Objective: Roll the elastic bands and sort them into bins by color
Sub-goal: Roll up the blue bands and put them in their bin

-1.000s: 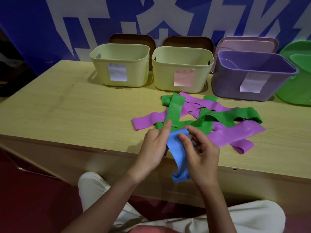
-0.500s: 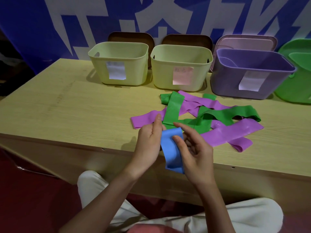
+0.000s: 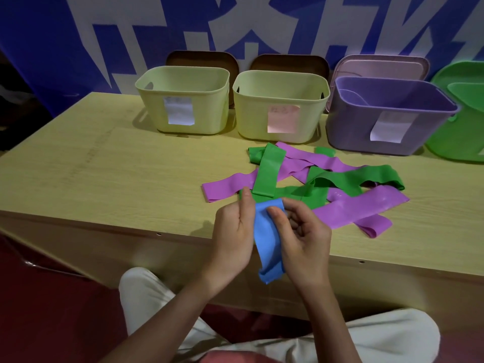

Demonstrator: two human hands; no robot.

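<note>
While 3 bins point(image 3: 280, 106) stand behind, both hands (left point(image 3: 233, 237), right point(image 3: 303, 239)) pinch the blue band point(image 3: 268, 242).

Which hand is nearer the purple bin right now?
Right. The right hand sits below and left of the purple bin; the left hand is farther left.

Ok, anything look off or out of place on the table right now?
Nothing damaged or spilled. The green bands and purple bands lie tangled, unrolled, as expected. Both hands pinch the blue band; its tail hangs loose below the table edge.
</note>
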